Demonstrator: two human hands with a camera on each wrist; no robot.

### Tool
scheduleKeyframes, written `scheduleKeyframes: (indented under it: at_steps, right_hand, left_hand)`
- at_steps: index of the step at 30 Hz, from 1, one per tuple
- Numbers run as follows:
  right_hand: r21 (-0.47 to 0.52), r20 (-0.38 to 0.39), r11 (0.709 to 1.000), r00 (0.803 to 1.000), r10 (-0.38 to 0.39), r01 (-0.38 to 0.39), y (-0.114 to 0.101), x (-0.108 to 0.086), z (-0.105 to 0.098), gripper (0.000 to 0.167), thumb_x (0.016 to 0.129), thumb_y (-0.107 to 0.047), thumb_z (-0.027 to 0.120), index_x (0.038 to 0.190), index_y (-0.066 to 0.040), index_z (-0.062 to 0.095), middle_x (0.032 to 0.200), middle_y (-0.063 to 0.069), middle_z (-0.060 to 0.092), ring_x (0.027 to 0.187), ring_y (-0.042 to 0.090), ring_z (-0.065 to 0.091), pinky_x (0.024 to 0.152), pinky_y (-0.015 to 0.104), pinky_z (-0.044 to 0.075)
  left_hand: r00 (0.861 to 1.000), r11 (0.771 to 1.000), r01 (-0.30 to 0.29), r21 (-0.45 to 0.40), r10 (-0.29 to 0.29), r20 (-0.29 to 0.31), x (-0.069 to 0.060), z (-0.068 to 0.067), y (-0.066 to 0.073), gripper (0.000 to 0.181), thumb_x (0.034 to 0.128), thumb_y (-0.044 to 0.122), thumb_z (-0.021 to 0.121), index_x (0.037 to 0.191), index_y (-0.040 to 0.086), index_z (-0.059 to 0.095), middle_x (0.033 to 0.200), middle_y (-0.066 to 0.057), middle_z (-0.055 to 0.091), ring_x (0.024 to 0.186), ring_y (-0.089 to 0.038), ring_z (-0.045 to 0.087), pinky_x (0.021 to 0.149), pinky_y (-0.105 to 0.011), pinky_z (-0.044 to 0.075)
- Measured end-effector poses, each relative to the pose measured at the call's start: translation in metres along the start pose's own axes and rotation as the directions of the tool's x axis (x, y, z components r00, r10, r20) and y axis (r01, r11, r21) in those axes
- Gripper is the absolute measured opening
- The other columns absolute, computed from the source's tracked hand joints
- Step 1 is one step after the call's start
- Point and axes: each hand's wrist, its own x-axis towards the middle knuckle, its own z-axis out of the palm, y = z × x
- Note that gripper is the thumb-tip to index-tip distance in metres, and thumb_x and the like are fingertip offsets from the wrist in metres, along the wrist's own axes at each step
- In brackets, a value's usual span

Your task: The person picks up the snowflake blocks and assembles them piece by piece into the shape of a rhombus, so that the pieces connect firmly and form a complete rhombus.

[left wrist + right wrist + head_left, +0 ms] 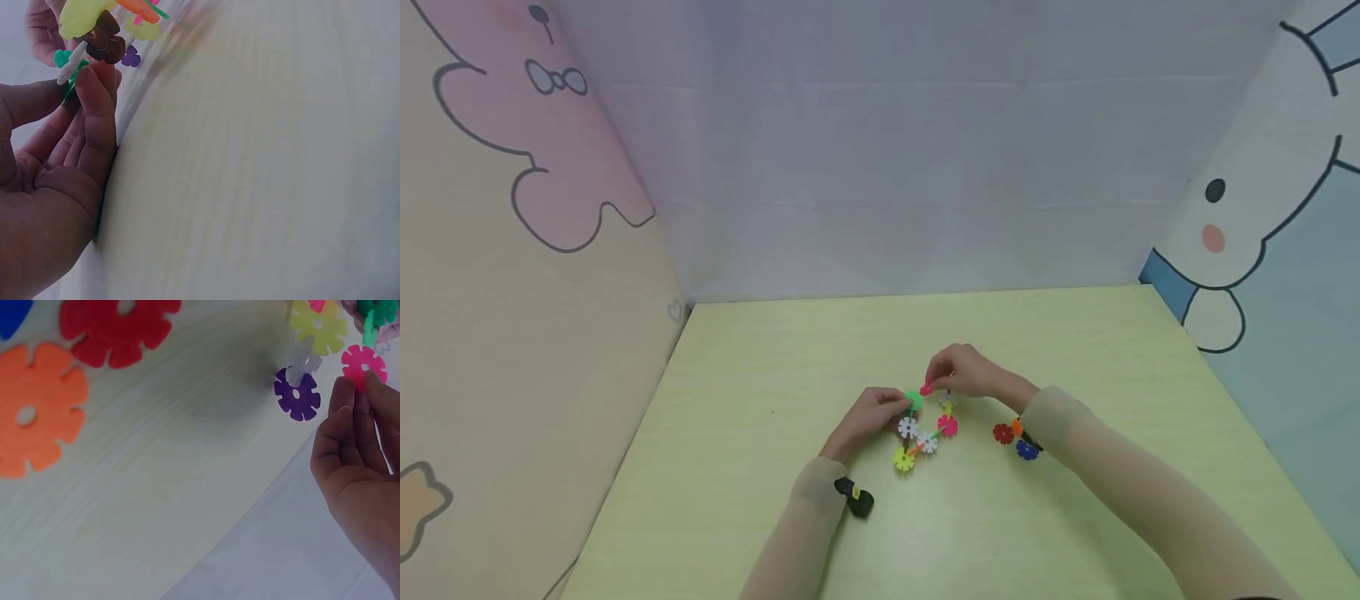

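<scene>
A chain of notched plastic snowflake discs curves over the table between both hands. My left hand (871, 417) pinches the green snowflake disc (914, 400) at the chain's far left end; in the left wrist view a brown disc (106, 40) and a yellow disc (84, 15) stand just above its fingertips. My right hand (967, 371) pinches a pink snowflake disc (364, 364) between thumb and fingers, its edge against a green piece. A purple disc (297, 394) with a clear disc (305, 361) slotted into it sits beside the right fingers.
Near the right forearm lie loose discs: a red one (1003, 433), an orange one (40, 412) and a blue one (1027, 450). The pale green table (737, 400) meets a light curtain (910, 183) at the back. Printed panels flank both sides.
</scene>
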Motion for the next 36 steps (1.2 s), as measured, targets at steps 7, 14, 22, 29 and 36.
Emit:
scheduleKeyframes:
  at_steps: [7,14,22,29,36]
  right_hand:
    - [-0.054,-0.002,0.998,1.000,0.015,-0.016,-0.001,0.001,0.002,0.004,0.085,-0.009,0.073,0.084,-0.006,0.072,0.078,-0.008,0.067,0.073,0.008,0.062,0.070,0.027,0.051]
    - [-0.119,-0.004,0.993,1.000,0.018,-0.018,-0.003,0.001,0.003,0.005,0.085,-0.007,0.072,0.081,-0.009,0.072,0.076,-0.010,0.065,0.072,0.007,0.060,0.069,0.026,0.050]
    - [-0.176,-0.004,0.984,1.000,-0.030,0.029,-0.008,0.001,0.004,0.007,0.084,-0.002,0.071,0.082,-0.008,0.072,0.077,-0.007,0.066,0.072,0.007,0.060,0.068,0.026,0.050]
    - [-0.212,0.000,0.976,0.998,-0.058,0.057,-0.010,0.002,0.006,0.006,0.083,-0.002,0.072,0.081,-0.008,0.072,0.075,-0.008,0.065,0.070,0.007,0.059,0.067,0.025,0.049]
    - [-0.201,-0.008,0.977,0.997,-0.080,0.076,-0.014,0.003,0.006,0.008,0.084,-0.002,0.071,0.081,-0.009,0.072,0.077,-0.007,0.066,0.073,0.007,0.061,0.069,0.026,0.050]
  left_hand:
    - [1.000,1.000,0.005,0.002,-0.005,-0.003,0.000,0.001,0.003,0.024,0.0954,0.020,0.061,0.099,-0.003,0.069,0.086,-0.010,0.068,0.069,-0.016,0.063,0.063,-0.030,0.052]
    - [1.000,1.000,-0.007,-0.014,0.007,0.000,0.000,0.002,0.003,0.023,0.0954,0.018,0.061,0.099,-0.004,0.069,0.086,-0.010,0.068,0.069,-0.016,0.063,0.062,-0.030,0.052]
    - [1.000,1.000,0.003,-0.003,-0.003,-0.016,0.001,0.003,0.002,0.021,0.0953,0.017,0.061,0.096,-0.002,0.070,0.084,-0.009,0.069,0.069,-0.015,0.063,0.062,-0.028,0.051]
    - [1.000,1.000,-0.004,-0.006,0.003,-0.011,0.000,0.003,0.002,0.022,0.0953,0.017,0.061,0.096,-0.003,0.069,0.084,-0.009,0.068,0.070,-0.015,0.063,0.063,-0.028,0.052]
    - [1.000,1.000,0.009,0.000,-0.009,-0.012,0.000,0.001,0.003,0.023,0.0950,0.021,0.062,0.096,-0.001,0.070,0.086,-0.009,0.068,0.071,-0.016,0.064,0.064,-0.029,0.052]
